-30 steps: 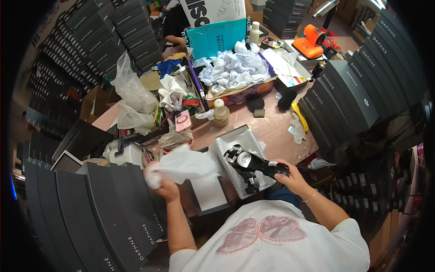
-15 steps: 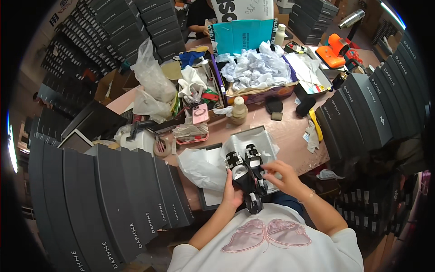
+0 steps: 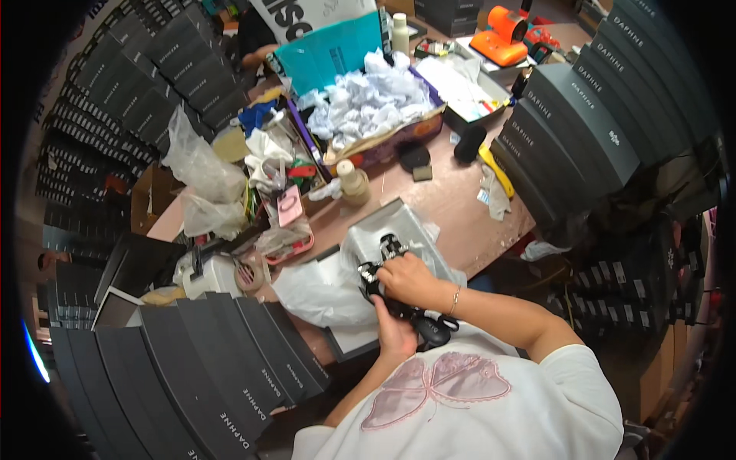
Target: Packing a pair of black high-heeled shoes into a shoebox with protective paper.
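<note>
1. The largest masses are dark grey shoe boxes: a left stack (image 3: 176, 368) fans along the person's left, and a right stack (image 3: 590, 130) rises beyond the bench on the other side.
2. The bench (image 3: 406, 195) is pinkish and worn, running away from the person between those stacks.
3. At its far part stands a purple-edged carton (image 3: 425, 126), heaped with crumpled white paper (image 3: 368, 100); a teal panel (image 3: 330, 55) rises behind the heap.
4. Nearest the person lies an open shoe box (image 3: 395, 211), lined with white tissue; its near end is hidden by the hands.
5. Just left of it, a shallow box lid (image 3: 356, 349) lies pale side up, partly covered by a loose sheet of tissue paper (image 3: 314, 295).
6. The black shoes (image 3: 433, 330), with glittering ornaments at their far ends, are over the near part of the open box, heel ends toward the person's white shirt (image 3: 491, 414).
7. The left hand (image 3: 397, 337) has its grip closed around the shoes from the left and below, thumb along the side.
8. The right hand (image 3: 414, 280) lies across the shoes from above, fingers bent; its fingertips are hidden, so whether its grip pinches anything cannot be told.
9. A squat bottle (image 3: 353, 184) stands near the carton's front corner.
10. Smallest is a thin bracelet (image 3: 455, 299) on the right wrist.
</note>
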`<state>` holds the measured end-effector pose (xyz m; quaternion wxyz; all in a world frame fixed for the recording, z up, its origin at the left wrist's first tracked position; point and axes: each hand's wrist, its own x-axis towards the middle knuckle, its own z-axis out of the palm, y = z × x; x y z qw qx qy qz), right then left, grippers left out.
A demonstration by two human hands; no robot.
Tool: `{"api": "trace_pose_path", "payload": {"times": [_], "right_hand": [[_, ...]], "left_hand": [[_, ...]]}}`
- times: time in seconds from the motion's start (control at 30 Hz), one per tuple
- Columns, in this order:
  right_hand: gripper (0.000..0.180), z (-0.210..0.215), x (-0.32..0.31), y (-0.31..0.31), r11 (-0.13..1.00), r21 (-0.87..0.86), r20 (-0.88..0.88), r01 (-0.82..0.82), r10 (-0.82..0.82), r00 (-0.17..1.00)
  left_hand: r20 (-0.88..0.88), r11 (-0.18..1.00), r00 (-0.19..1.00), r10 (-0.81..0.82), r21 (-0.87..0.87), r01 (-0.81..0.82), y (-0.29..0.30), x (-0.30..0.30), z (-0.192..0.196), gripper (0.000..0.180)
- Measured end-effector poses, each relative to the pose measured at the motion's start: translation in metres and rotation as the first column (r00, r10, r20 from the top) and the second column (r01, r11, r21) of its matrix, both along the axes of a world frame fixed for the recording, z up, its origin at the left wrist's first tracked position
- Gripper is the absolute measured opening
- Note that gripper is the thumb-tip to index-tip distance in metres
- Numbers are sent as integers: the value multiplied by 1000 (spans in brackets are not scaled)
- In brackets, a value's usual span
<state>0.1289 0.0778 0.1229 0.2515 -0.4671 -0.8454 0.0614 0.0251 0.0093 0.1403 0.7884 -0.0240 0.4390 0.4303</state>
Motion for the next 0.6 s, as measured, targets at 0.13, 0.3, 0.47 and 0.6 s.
{"api": "trace_pose_path", "payload": {"times": [0.13, 0.3, 0.47, 0.6], "right_hand": [[13, -10, 10, 2, 999, 30, -68, -25, 27, 997], [20, 3, 42, -3, 987, 4, -65, -158, 158, 985], [22, 26, 75, 37, 884, -437, -552, -163, -120, 825], [14, 40, 106, 146, 707, -633, -691, -315, -334, 641]], "left_hand": [[20, 997, 999, 36, 61, -38, 2, 7, -10, 65], [-21, 994, 999, 40, 104, -37, 14, 13, -40, 65], [37, 994, 998, 48, 93, -52, 48, 8, -34, 66], [247, 974, 942, 226, -35, -224, 101, 15, -31, 77]]}}
